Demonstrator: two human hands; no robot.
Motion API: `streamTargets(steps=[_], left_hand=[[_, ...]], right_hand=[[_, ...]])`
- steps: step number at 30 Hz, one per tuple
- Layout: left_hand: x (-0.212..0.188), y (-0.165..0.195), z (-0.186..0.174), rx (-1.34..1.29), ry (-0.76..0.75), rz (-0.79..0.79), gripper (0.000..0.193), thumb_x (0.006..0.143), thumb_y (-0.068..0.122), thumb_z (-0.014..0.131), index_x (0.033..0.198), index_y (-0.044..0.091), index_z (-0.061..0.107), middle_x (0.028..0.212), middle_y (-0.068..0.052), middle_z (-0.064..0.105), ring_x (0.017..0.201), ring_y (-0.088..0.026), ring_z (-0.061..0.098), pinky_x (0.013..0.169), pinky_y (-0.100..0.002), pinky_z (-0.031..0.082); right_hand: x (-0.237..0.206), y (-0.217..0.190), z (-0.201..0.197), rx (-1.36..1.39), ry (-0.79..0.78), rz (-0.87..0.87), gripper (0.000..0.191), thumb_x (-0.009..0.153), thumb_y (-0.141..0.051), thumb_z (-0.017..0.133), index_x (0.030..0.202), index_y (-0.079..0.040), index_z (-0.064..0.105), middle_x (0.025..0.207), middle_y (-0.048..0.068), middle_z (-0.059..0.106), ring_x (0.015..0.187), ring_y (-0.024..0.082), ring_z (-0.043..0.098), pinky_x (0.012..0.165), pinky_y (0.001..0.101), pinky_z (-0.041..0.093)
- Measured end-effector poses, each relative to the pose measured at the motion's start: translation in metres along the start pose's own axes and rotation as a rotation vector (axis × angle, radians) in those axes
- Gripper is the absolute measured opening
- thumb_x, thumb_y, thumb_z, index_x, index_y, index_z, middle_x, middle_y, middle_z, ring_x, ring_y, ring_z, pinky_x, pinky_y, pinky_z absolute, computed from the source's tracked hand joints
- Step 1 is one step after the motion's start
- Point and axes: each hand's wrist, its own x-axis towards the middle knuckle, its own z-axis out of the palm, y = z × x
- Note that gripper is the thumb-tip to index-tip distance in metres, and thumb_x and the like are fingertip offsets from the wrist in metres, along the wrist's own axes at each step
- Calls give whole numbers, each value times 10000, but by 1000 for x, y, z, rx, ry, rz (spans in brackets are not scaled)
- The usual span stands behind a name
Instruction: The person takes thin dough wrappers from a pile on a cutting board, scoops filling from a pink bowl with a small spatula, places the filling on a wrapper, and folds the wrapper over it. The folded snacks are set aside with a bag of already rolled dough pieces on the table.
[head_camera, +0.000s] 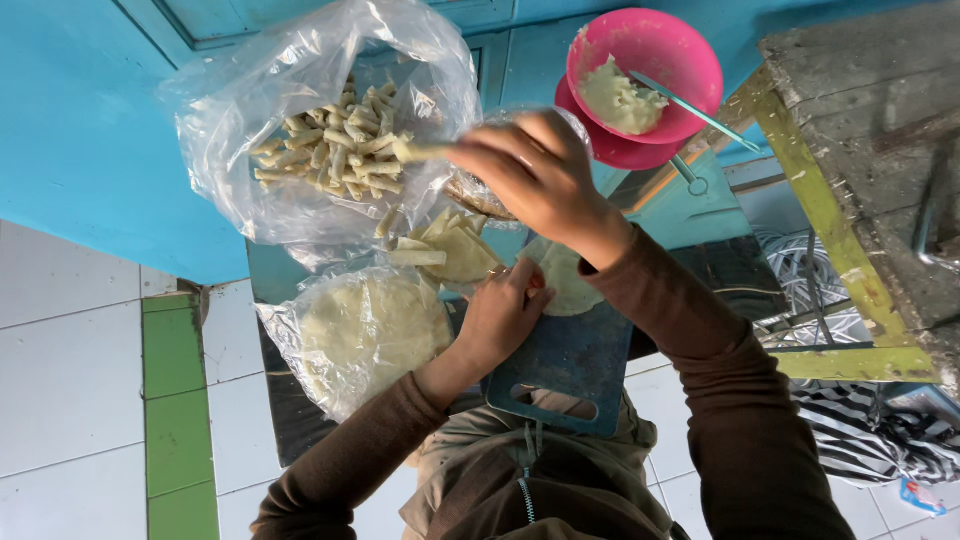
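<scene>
The left arm, in a brown sleeve, is bent upward from the lower edge. The left hand (503, 312) rests, fingers curled loosely, on a round dough sheet (566, 280) lying on the blue cutting board (570, 362). The right arm extends leftward. The right hand (535, 172) is pinched shut on a rolled dough stick (418, 151) at the mouth of the clear plastic bag (300, 130) of rolls. Its fingertips are hidden.

Both arms wear long dark-brown sleeves, snug at the wrists. The left hand (500, 310) and right hand (530, 170) are bare. At bottom centre, an olive-grey zipped top.
</scene>
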Motion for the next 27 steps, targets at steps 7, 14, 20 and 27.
streamTargets(steps=[7, 14, 20, 27], left_hand=[[-4, -6, -11, -67, 33, 24, 320, 884, 148, 725, 1108, 55, 517, 845, -155, 681, 868, -378, 668, 763, -484, 519], [-7, -9, -5, -44, 36, 34, 312, 900, 156, 722, 1106, 59, 509, 812, -146, 666, 885, -375, 647, 812, -475, 511], [-7, -7, -5, -39, 1, 31, 305, 906, 140, 722, 1109, 54, 511, 807, -141, 667, 871, -364, 648, 801, -463, 515], [-8, -2, -4, -34, 11, 55, 304, 909, 129, 725, 1109, 57, 508, 818, -140, 657, 857, -352, 647, 810, -460, 515]], right_hand=[[-21, 39, 28, 56, -85, 341, 78, 1050, -86, 722, 1125, -75, 704, 981, 68, 701, 959, 273, 668, 850, 398, 530], [-79, 61, 35, 76, -459, 489, 198, 901, -212, 784, 1002, -54, 720, 925, 130, 695, 830, 340, 671, 692, 452, 512], [-92, 61, 43, 164, -343, 592, 127, 918, -96, 758, 1030, -39, 738, 921, 139, 704, 816, 312, 681, 699, 414, 524], [-99, 72, 39, 394, -379, 805, 152, 913, -84, 767, 1050, -20, 776, 924, 126, 766, 770, 173, 721, 683, 308, 549]])
